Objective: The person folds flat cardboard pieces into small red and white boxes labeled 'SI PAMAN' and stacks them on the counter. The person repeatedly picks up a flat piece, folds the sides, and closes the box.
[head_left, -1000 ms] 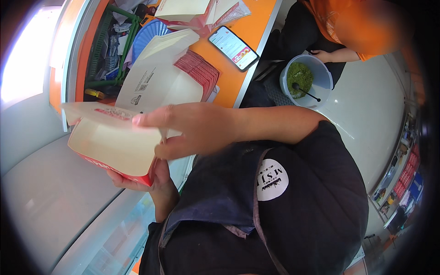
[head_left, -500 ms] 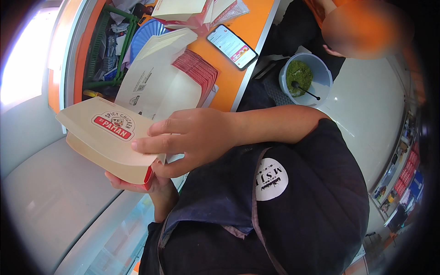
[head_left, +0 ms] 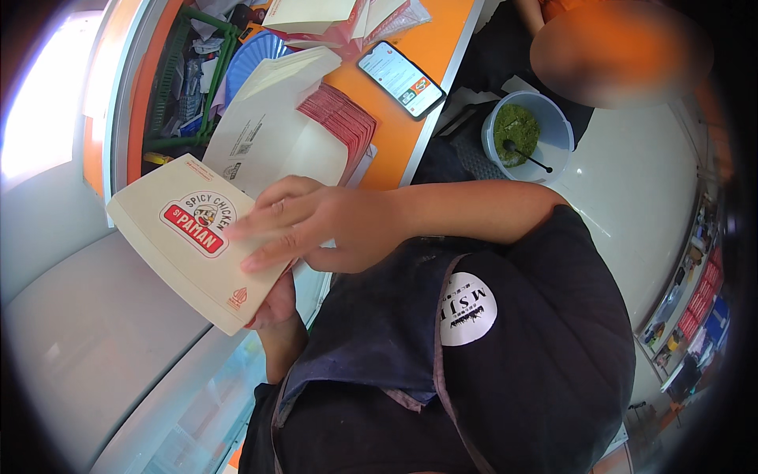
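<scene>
A cream paper food box point(head_left: 170, 245) with a red-and-white printed emblem is held at the left of the head view, its lid face turned up toward me. My left hand point(head_left: 276, 304) grips it from below at its near right corner, most of the fingers hidden beneath. My right hand point(head_left: 296, 225) lies across the box's right side, fingers stretched out over the top and slightly blurred. Just behind the box, a stack of flat, unfolded box blanks point(head_left: 276, 134) with red edges rests on the orange table point(head_left: 399, 146).
A phone point(head_left: 401, 80) with a lit screen lies beside the stack. Further back are more cartons point(head_left: 316, 16), a blue ribbed plastic dish point(head_left: 251, 63) and a green crate point(head_left: 225, 75). At right, a pail point(head_left: 564, 142) holds green crumbly stuff and a black spoon. Another person point(head_left: 624, 51) sits beyond it.
The box's raised lid has come down flat, and the box has tilted so its top faces me more. My right hand has shifted from its edge onto the top. The other person has leaned left.
</scene>
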A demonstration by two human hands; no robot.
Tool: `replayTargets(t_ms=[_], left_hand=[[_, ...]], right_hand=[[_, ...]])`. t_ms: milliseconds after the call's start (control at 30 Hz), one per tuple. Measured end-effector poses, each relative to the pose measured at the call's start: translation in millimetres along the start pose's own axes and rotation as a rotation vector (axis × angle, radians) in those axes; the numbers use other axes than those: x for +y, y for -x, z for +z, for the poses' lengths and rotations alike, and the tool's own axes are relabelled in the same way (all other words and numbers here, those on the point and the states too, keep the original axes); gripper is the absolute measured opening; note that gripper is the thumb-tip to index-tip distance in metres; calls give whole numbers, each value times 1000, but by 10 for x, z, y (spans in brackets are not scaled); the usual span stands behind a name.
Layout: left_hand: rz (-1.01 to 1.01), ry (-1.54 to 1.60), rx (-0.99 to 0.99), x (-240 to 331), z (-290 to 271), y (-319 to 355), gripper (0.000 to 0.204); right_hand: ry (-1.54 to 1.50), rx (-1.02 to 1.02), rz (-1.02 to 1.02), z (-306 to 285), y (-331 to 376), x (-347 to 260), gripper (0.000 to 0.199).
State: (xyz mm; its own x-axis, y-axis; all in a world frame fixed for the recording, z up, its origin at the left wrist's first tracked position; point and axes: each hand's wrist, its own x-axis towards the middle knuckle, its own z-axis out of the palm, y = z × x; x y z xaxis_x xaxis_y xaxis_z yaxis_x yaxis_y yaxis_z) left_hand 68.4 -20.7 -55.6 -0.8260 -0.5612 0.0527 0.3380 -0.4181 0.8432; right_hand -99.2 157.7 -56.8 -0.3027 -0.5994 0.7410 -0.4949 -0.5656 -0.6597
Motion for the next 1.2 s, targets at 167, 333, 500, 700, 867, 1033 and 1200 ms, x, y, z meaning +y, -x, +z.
replayTargets(t_ms=[167,333,500,700,867,1033,1200], left_hand=[[-96,216,-13,54,132,-17,108],[42,-307,-21,-31,145,23,107],[-192,424,-48,-8,322,-48,97],[-59,151,47,-5,242,-115,93],[-136,89,102,39,689,-70,89],[-58,90,117,55,505,-99,83],[159,-413,108,393,-11,-220,57]], right_hand=[[36,68,-13,132,61,74,70],[32,40,27,97,21,59,67],[-10,58,94,-5,-6,43,67],[191,22,29,143,26,84,79],[273,48,38,48,-28,-21,92],[146,167,107,-107,15,-34,92],[-394,303,406,-215,136,-38,78]])
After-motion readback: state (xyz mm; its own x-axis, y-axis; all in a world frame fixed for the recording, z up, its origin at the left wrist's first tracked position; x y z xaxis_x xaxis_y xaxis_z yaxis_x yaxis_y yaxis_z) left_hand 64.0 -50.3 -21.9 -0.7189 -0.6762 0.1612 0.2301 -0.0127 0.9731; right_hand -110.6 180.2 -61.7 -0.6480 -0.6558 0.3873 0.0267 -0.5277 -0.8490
